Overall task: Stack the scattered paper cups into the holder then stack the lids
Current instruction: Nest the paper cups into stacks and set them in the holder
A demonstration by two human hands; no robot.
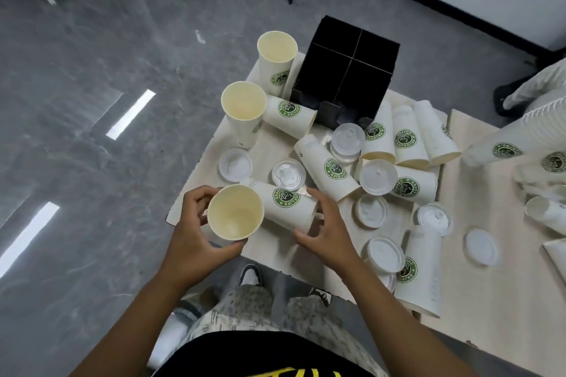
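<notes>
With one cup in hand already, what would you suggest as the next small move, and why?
Probably lift the lying cup under the right hand and nest it into the upright cup that the left hand holds; the black holder looks empty.

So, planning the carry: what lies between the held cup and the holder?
In the head view, a lying cup and two lids lie between the held cup and the holder.

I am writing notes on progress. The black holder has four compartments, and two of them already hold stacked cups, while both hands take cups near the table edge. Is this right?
Not quite. In the head view all four compartments of the black holder are empty. The rest stands: the left hand holds an upright cup, and the right hand grips a lying cup near the table edge.
</notes>
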